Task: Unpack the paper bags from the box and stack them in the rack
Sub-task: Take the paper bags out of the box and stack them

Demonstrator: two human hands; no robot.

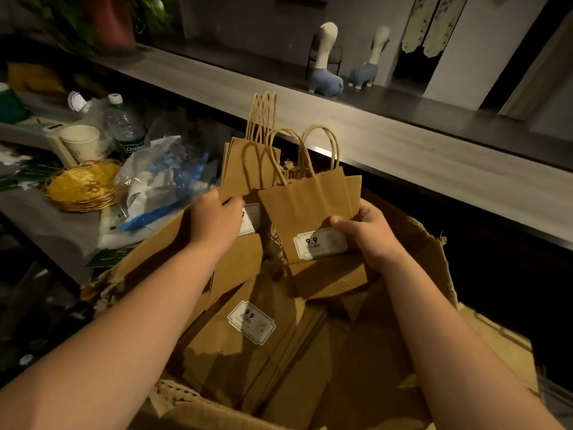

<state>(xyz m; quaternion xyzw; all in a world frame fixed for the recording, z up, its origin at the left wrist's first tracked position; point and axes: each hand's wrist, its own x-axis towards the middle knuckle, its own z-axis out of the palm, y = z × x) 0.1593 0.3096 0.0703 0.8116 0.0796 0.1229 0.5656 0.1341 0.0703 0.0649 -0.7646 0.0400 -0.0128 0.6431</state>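
An open cardboard box (434, 243) with torn flaps fills the lower middle of the head view. Flat brown paper bags (248, 346) with white "9.9" labels lie inside it. My left hand (217, 220) grips a bundle of brown bags (245, 169) with twisted paper handles pointing up, held above the box's far left side. My right hand (369, 234) grips another small stack of bags (310, 206), thumb on the front bag next to its label, handles up. The two bundles stand side by side and partly overlap. No rack can be made out.
A long wooden counter (372, 138) runs diagonally behind the box, with two blue-and-white figurines (325, 79) on it. At left are a gold wire basket (83, 187), crumpled plastic bags (161, 181), a water bottle (124, 125) and a paper cup (82, 142).
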